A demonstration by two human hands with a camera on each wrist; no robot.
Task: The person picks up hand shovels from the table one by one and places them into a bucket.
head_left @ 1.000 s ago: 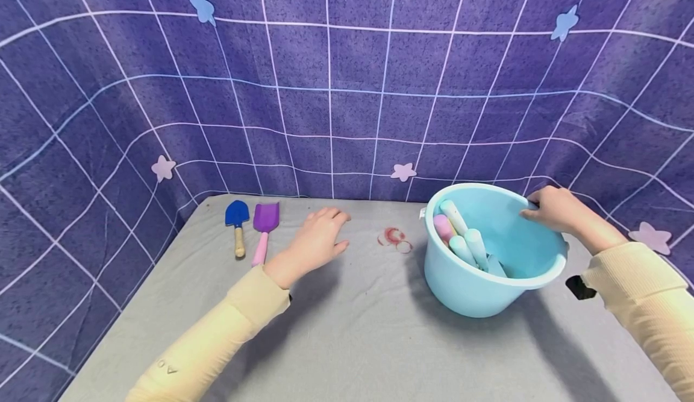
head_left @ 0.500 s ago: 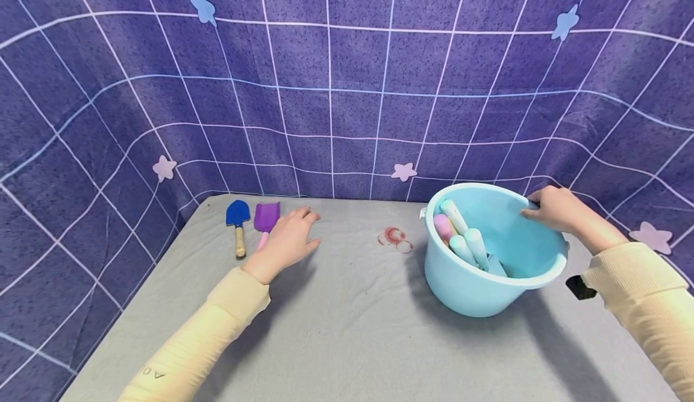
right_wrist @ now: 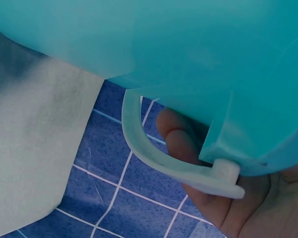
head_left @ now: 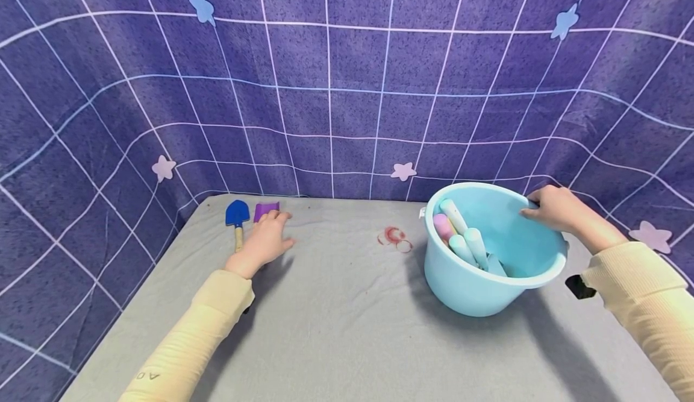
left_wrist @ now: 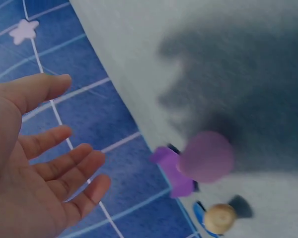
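Observation:
My left hand (head_left: 261,244) hovers over the purple toy shovel (head_left: 265,211) with fingers loosely spread, holding nothing. Only the shovel's blade shows in the head view; in the left wrist view its pink handle (left_wrist: 207,157) points toward the camera, apart from the hand. Just left lies a blue toy shovel (head_left: 237,213) with a wooden handle, partly covered by the hand. My right hand (head_left: 558,209) grips the rim of a light blue bucket (head_left: 477,296) at its right side. The right wrist view shows fingers beside the bucket's pale carrying handle (right_wrist: 149,151).
Inside the bucket lie several pale tubes with mint ends (head_left: 476,248) and a pink rounded piece (head_left: 443,227). Red ring-shaped stains (head_left: 394,237) mark the grey cloth (head_left: 347,323). A purple grid-patterned curtain (head_left: 347,113) encloses the back and sides.
My left hand has moved left, from beside the purple shovel to over it, covering its handle and part of its blade. The right hand and bucket have stayed still.

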